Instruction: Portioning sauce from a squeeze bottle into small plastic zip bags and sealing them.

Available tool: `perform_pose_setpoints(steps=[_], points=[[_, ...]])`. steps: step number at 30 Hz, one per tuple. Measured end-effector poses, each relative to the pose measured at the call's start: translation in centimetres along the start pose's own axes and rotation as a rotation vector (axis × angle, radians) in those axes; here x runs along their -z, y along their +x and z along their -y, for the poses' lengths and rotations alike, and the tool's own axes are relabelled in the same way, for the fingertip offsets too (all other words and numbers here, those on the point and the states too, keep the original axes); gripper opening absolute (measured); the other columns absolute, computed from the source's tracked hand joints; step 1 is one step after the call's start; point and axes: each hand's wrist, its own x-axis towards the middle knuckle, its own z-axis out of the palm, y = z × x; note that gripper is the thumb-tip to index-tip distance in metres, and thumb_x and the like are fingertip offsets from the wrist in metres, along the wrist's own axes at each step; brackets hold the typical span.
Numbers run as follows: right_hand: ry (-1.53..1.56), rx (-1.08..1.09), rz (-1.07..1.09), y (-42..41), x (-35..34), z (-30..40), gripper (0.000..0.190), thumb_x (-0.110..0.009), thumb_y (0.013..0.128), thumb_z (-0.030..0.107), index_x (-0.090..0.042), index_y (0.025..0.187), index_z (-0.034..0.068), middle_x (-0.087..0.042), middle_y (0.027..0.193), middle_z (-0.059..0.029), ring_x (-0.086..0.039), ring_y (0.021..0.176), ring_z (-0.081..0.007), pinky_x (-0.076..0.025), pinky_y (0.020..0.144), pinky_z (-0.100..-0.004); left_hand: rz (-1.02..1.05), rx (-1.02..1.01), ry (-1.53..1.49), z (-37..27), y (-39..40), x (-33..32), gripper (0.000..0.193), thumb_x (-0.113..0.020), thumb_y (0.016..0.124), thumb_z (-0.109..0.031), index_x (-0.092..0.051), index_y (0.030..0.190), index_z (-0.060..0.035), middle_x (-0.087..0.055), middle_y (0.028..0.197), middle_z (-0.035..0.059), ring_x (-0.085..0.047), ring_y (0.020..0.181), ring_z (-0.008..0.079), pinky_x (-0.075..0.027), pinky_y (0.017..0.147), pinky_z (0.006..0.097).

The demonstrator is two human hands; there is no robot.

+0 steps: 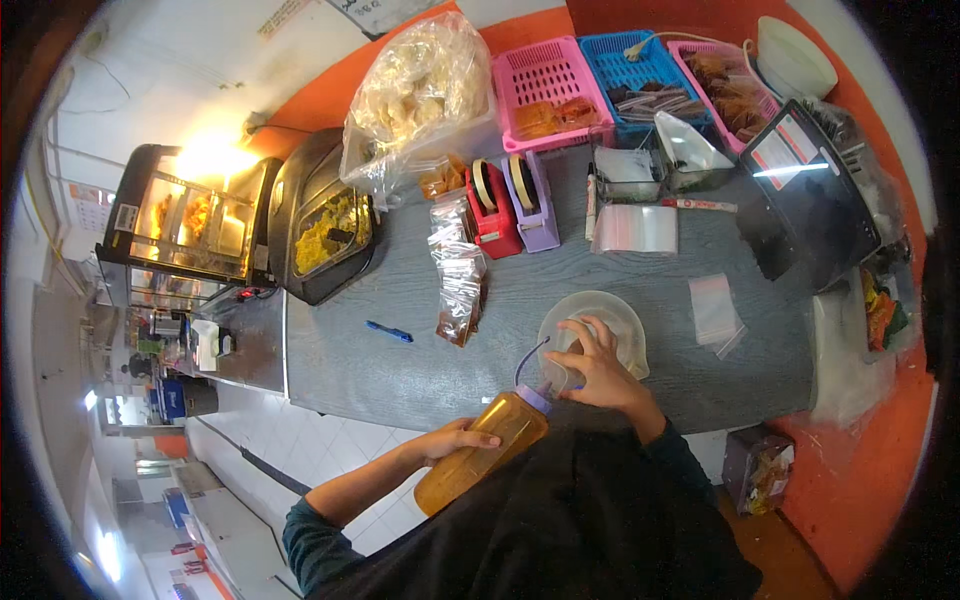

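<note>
My left hand (459, 442) grips a plastic squeeze bottle (484, 454) of orange-brown liquid, tilted with its purple cap and nozzle towards my right hand (596, 364). Between the fingers of my right hand is a small clear plastic bag (553, 375), its mouth at the nozzle; how much is in it I cannot tell. A purple cap strap loops up from the bottle's neck. Under and behind my right hand sits a round translucent bowl (634, 322) on the grey table. A row of small filled zip bags (459, 289) lies to the left of the bowl.
A blue pen (389, 331) lies at left. Empty zip bags (715, 307) are at right. Further back stand red (501, 232) and purple (541, 229) tape dispensers, a pink basket (510, 75), a blue basket (592, 52) and a black rice container (289, 247). A dark tablet-like screen (825, 217) stands at right.
</note>
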Motion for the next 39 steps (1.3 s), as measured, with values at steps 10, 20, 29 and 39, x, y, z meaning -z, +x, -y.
perform_pose_setpoints(steps=[10,20,29,39], points=[[-0.026,0.051,-0.061,0.0,0.7,0.4,0.051,-0.072,0.046,0.021,-0.06,0.095,0.018,-0.031,0.121,-0.0058,-0.018,0.116,-0.0318,-0.016,0.093,-0.0461,0.023,-0.067,0.075,0.3,0.0,0.4,0.071,-0.065,0.064,-0.031,-0.032,0.117,0.0031,-0.046,0.104,0.0143,-0.048,0.094,0.0213,-0.041,0.079,0.032],[-0.08,-0.005,0.133,1.9,1.0,1.9,0.07,-0.075,0.045,0.032,-0.051,0.109,0.018,-0.03,0.123,-0.0072,-0.018,0.116,-0.0334,-0.017,0.094,-0.0477,-0.55,-1.028,0.319,1.4,1.6,2.8,0.079,-0.078,0.048,-0.023,-0.036,0.111,-0.0006,-0.048,0.104,0.0104,-0.047,0.098,0.02,-0.037,0.084,0.0318],[-0.132,0.053,0.273,3.5,0.5,2.6,0.09,-0.077,0.041,0.024,-0.037,0.122,0.017,-0.034,0.123,-0.0077,-0.019,0.117,-0.0324,-0.018,0.094,-0.0487,-0.918,-1.246,-0.036,5.0,5.5,1.2,0.079,-0.077,0.052,-0.02,-0.03,0.112,-0.0024,-0.038,0.112,0.0126,-0.038,0.106,0.0219,-0.032,0.088,0.0346],[0.369,-0.092,0.134,3.9,0.1,2.0,0.03,-0.062,0.062,-0.003,-0.057,0.091,0.001,-0.058,0.083,-0.0073,-0.056,0.074,-0.0144,-0.045,0.065,-0.0246,-0.749,-1.531,0.547,4.9,5.3,-3.7,0.029,-0.06,0.065,0.001,-0.047,0.09,-0.0025,-0.046,0.101,0.0177,-0.046,0.096,0.0307,-0.037,0.081,0.0367]])
